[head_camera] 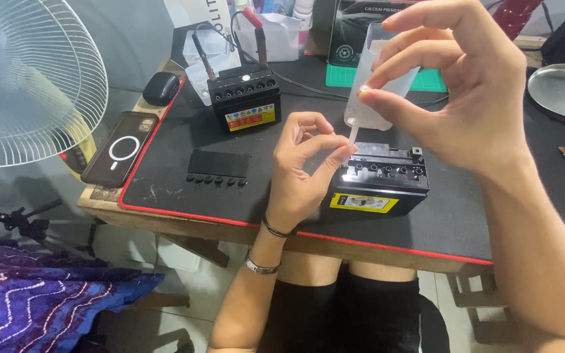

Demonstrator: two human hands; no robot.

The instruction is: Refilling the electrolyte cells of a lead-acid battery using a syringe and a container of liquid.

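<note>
1. My right hand (465, 98) pinches a translucent plastic bottle (377, 78) between thumb and fingers, tipped nozzle-down over the small black battery (380, 186).
2. My left hand (302, 170) closes thumb and forefinger lightly on the bottle's thin white nozzle (353, 136), just above the battery's open filler holes.
3. I cannot tell what the bottle holds.
4. A second black battery (244, 99) stands farther back, a row of black caps (217, 180) near it.
5. Everything sits on a black, red-edged mat (184, 196); a phone (119, 149) and a fan (27, 78) are at the left.
</note>
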